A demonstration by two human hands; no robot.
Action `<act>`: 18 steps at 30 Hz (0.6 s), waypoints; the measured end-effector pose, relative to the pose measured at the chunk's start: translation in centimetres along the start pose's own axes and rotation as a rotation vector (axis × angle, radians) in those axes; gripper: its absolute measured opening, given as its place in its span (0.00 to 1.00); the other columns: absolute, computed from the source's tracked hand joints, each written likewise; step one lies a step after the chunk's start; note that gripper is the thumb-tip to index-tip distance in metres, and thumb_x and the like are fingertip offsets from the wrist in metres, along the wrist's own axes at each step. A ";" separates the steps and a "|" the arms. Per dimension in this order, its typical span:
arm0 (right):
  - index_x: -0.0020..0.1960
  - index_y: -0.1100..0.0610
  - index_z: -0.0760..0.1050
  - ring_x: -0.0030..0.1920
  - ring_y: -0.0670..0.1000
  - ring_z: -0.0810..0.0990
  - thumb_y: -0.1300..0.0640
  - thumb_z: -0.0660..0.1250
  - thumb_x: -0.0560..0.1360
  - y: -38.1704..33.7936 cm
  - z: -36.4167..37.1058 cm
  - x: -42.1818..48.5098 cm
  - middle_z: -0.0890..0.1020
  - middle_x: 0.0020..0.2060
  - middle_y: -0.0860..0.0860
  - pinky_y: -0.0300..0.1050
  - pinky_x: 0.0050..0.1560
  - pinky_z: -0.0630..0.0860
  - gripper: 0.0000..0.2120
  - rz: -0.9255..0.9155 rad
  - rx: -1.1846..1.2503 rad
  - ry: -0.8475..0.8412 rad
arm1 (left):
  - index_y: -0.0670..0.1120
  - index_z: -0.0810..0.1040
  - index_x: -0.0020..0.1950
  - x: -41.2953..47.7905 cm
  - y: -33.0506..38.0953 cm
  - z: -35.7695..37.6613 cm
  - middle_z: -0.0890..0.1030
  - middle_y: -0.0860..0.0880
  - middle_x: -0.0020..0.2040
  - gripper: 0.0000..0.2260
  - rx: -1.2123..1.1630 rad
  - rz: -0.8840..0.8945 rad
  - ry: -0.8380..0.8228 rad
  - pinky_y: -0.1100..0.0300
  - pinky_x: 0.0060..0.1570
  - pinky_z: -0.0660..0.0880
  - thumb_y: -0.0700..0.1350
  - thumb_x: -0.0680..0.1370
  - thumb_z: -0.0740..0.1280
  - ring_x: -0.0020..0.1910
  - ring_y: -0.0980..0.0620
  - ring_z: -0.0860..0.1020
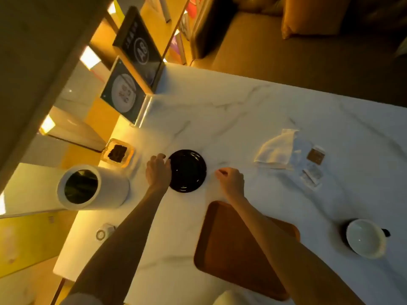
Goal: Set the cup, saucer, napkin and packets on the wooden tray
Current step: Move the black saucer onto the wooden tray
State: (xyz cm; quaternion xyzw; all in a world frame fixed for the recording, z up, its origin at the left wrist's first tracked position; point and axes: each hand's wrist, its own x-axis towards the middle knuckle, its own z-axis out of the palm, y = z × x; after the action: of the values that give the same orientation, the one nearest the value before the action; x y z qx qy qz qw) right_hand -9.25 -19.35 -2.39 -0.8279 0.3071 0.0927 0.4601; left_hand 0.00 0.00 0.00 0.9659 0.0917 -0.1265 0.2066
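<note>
The wooden tray (233, 249) lies bare on the marble counter (253, 111), under the right forearm. Just beyond it, the glossy black saucer (187, 171) could skid if nudged: the left hand (158, 170) touches its rim, grip open; the right hand (231, 181), loosely curled, holds nothing.
</note>
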 end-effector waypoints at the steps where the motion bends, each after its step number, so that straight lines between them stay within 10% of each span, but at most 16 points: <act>1: 0.40 0.64 0.80 0.33 0.51 0.75 0.55 0.65 0.77 -0.6 1.1 -0.1 0.82 0.35 0.59 0.44 0.37 0.70 0.14 0.030 0.034 -0.020 | 0.41 0.75 0.65 0.3 -0.8 -0.3 0.77 0.39 0.60 0.15 -0.003 -0.034 -0.020 0.46 0.58 0.75 0.47 0.81 0.62 0.60 0.39 0.75; 18: 0.53 0.65 0.80 0.47 0.59 0.84 0.62 0.69 0.75 -0.5 6.1 -0.2 0.84 0.46 0.62 0.54 0.47 0.83 0.09 0.156 0.222 -0.055 | 0.39 0.76 0.59 1.4 -6.3 2.3 0.81 0.37 0.52 0.10 -0.417 -0.175 -0.315 0.43 0.53 0.80 0.36 0.77 0.65 0.48 0.39 0.82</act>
State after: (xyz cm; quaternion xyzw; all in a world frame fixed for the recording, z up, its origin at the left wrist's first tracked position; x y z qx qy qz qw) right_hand -8.29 -14.05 -5.38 -0.7427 0.3664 0.1162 0.5483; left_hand -0.62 4.86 -4.83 0.8593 0.1655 -0.2710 0.4009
